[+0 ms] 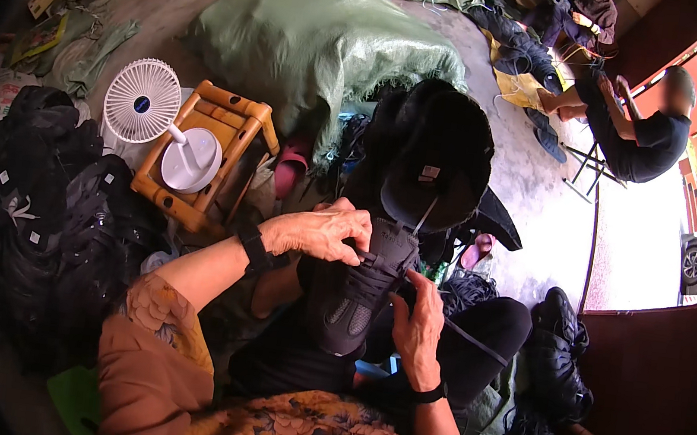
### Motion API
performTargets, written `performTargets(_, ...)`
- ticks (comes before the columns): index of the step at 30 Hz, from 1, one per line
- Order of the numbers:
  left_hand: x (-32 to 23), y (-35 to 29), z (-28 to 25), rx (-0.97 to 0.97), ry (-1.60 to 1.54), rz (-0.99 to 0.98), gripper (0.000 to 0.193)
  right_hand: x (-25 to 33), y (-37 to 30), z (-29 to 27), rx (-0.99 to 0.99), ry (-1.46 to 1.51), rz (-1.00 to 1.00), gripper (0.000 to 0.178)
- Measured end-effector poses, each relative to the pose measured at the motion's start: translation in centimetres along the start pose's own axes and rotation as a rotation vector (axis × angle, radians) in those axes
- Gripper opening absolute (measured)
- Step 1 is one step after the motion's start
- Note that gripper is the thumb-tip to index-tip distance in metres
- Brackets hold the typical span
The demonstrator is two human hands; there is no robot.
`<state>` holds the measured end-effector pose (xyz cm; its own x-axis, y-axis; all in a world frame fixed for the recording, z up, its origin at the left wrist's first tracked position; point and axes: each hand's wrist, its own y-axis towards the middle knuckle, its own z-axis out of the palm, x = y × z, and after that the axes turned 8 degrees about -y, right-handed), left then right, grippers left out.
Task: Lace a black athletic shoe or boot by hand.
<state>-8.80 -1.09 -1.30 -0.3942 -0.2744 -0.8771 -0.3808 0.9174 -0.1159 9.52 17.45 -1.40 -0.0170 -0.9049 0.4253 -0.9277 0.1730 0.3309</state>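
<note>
A dark grey sneaker (350,305) lies over my lap, its toe toward me and its tongue (391,242) facing up. Flat dark laces cross its front. My left hand (320,233) is closed at the upper left eyelets, thumb and forefinger pinching a shoelace. On the opposite edge, my right hand (418,326) curls its fingers against the sneaker's side, thumb a little apart from the forefinger. A loose lace end (476,344) runs from beneath this hand across my right knee. What lies under the right fingers is partly hidden.
Black shoes (52,225) are heaped at my left, beside a bamboo stool (228,137) bearing a white fan (190,159). A large black holder (438,159) stands just ahead, before a green sack (319,36). More black shoes (558,356) lie right. Other people (642,127) sit at far right.
</note>
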Motion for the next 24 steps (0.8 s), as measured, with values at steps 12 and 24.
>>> performTargets(12,-2.4,0.1,3.7,-0.397,0.268,-0.011,0.02,1.3,-0.2,-3.8,0.672,0.612,0.201,0.019)
performTargets(24,0.7,-3.4,0.8,-0.425,-0.624,0.051,0.013,-10.4,-0.2,-10.4,-0.049,2.108,0.807,0.02)
